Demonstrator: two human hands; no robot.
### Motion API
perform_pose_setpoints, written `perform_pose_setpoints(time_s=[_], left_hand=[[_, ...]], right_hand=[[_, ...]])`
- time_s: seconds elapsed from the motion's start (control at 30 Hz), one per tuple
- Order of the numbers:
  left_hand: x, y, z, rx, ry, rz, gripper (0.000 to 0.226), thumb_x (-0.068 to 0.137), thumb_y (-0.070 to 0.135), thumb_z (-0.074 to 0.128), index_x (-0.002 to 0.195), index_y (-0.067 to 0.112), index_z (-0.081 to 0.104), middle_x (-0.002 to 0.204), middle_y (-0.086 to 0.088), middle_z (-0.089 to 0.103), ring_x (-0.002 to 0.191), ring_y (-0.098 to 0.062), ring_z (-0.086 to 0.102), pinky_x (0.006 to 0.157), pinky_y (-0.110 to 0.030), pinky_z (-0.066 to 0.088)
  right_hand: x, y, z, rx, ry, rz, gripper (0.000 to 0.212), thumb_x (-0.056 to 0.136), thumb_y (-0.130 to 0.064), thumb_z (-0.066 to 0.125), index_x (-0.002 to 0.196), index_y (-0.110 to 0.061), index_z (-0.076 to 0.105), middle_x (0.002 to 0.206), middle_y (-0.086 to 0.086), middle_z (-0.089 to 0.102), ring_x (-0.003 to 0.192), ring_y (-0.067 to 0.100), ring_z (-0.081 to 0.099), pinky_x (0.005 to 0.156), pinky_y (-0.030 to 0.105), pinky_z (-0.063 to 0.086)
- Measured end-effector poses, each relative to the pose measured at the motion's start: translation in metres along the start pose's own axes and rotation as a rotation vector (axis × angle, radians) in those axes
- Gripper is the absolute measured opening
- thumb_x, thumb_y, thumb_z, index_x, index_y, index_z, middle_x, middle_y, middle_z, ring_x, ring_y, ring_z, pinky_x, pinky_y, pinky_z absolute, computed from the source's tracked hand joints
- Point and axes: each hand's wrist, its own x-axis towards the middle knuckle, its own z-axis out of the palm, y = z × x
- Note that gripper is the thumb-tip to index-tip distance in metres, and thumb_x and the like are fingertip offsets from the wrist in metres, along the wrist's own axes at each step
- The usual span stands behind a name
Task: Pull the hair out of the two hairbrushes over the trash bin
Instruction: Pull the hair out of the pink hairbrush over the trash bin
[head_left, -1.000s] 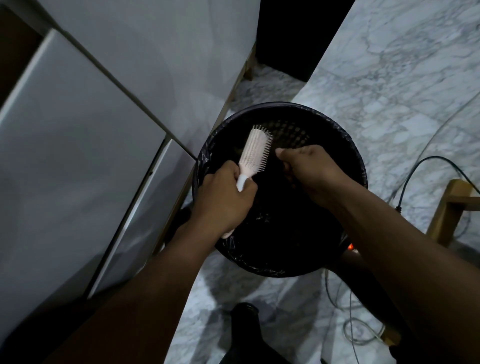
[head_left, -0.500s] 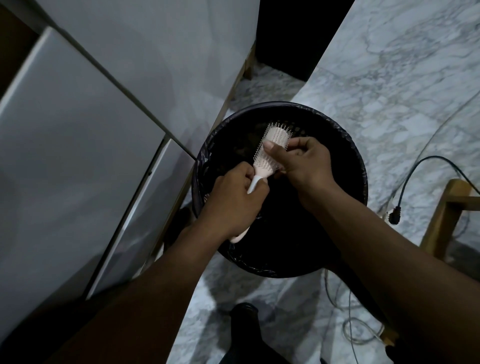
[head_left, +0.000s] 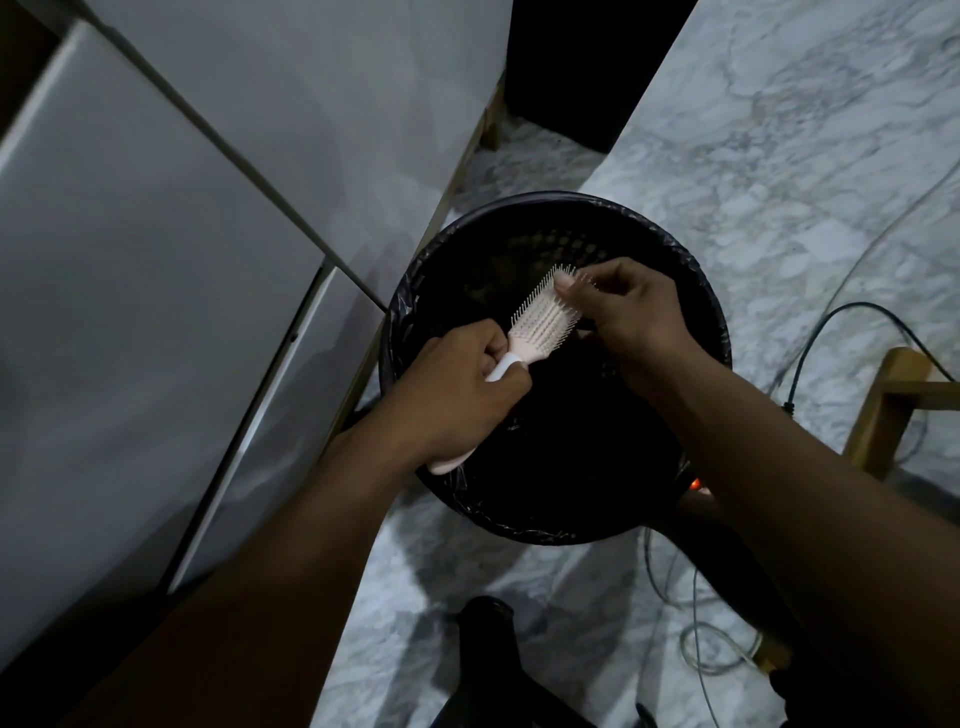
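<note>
A pale pink hairbrush (head_left: 543, 321) is held over the open mouth of the round black trash bin (head_left: 712, 332), toward the bin's left and far rim, bristles turned upward. Its handle is wrapped by the left hand (head_left: 457, 395), whose fingers are curled tight around it, and the handle's end is seen poking out below the palm at the bin's near-left rim. The brush head is met at its far tip by the right hand (head_left: 626, 312), thumb and forefinger pressed together among the bristles; whether hair is pinched between them cannot be made out in the dim light. The bin is lined with a black bag and is stood on a marble floor (head_left: 779, 156), just beside a white cabinet (head_left: 156, 260). A dark cable (head_left: 831, 322) is seen trailing on the floor to the bin's right
</note>
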Motion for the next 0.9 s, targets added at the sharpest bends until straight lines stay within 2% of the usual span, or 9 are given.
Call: perform_pose_setpoints(time_s=[0.1,0.23,0.43,0.5,0.57,0.63,0.73,0.8,0.9], left_hand=[[0.002,0.000,0.001,-0.028,-0.037,-0.021,0.021,0.092,0.028,0.063,0.090,0.008,0.059,0.068,-0.014,0.068,0.052,-0.010,0.051,0.055,-0.028,0.043],[0.003,-0.001,0.000,-0.030,-0.065,-0.038,0.019,0.092,0.029,0.064,0.090,0.010,0.062,0.072,-0.015,0.070,0.053,-0.010,0.053,0.057,-0.029,0.044],[0.003,0.000,-0.004,-0.027,-0.067,-0.052,0.016,0.091,0.028,0.065,0.090,0.012,0.064,0.063,-0.005,0.067,0.051,-0.007,0.053,0.056,-0.025,0.043],[0.003,-0.001,-0.004,-0.024,-0.060,-0.068,0.017,0.092,0.030,0.064,0.090,0.013,0.064,0.061,0.001,0.065,0.049,-0.004,0.052,0.054,-0.022,0.041],[0.004,-0.003,-0.004,-0.003,-0.028,-0.100,0.021,0.092,0.031,0.063,0.091,0.011,0.063,0.066,-0.003,0.067,0.052,-0.007,0.054,0.054,-0.024,0.042],[0.005,-0.005,-0.005,0.019,0.011,-0.131,0.025,0.092,0.033,0.062,0.091,0.008,0.062,0.074,-0.009,0.071,0.057,-0.011,0.057,0.056,-0.026,0.042],[0.006,-0.005,-0.006,0.024,-0.020,-0.138,0.025,0.093,0.035,0.060,0.093,0.010,0.063,0.079,-0.009,0.071,0.065,-0.013,0.062,0.061,-0.029,0.044],[0.005,-0.005,-0.006,0.027,-0.059,-0.134,0.024,0.092,0.035,0.060,0.092,0.012,0.063,0.075,-0.003,0.069,0.064,-0.014,0.062,0.062,-0.030,0.045],[0.005,-0.008,-0.004,0.004,-0.067,-0.129,0.025,0.090,0.035,0.061,0.090,0.009,0.061,0.069,-0.010,0.066,0.057,-0.015,0.056,0.061,-0.032,0.044]], right_hand=[[0.008,0.008,-0.005,-0.057,0.084,-0.043,0.020,0.080,-0.024,0.083,0.067,-0.019,0.068,0.071,0.004,0.072,0.064,0.014,0.067,0.062,0.030,0.055],[0.011,0.014,-0.008,-0.060,0.165,-0.034,0.030,0.081,-0.032,0.081,0.057,-0.022,0.066,0.054,-0.007,0.064,0.053,0.007,0.058,0.065,0.031,0.051],[0.004,0.003,-0.003,0.254,0.204,0.200,0.031,0.100,-0.024,0.060,0.075,-0.007,0.056,0.068,0.009,0.062,0.043,0.009,0.062,0.043,0.023,0.054],[0.004,-0.004,-0.004,0.367,0.223,0.335,0.032,0.106,-0.031,0.047,0.086,-0.007,0.055,0.076,0.013,0.064,0.052,0.016,0.067,0.045,0.028,0.058],[0.006,-0.004,-0.004,0.326,0.168,0.375,0.041,0.106,-0.042,0.041,0.088,-0.007,0.052,0.090,0.019,0.068,0.069,0.024,0.072,0.061,0.036,0.063],[0.005,0.001,-0.001,0.088,0.018,0.234,0.046,0.096,-0.054,0.055,0.101,-0.009,0.057,0.110,0.013,0.068,0.100,0.025,0.071,0.084,0.040,0.059],[-0.004,0.009,0.005,-0.289,-0.261,-0.050,0.078,0.076,-0.048,0.082,0.141,-0.020,0.049,0.141,-0.005,0.053,0.128,0.007,0.052,0.101,0.021,0.044],[-0.005,0.012,0.006,-0.327,-0.320,-0.111,0.075,0.073,-0.037,0.086,0.139,-0.018,0.057,0.133,-0.004,0.060,0.119,0.003,0.055,0.091,0.006,0.044],[-0.003,0.013,0.003,-0.278,-0.222,-0.169,0.057,0.068,-0.030,0.090,0.120,-0.014,0.071,0.110,-0.001,0.071,0.093,0.002,0.064,0.077,0.004,0.049]])
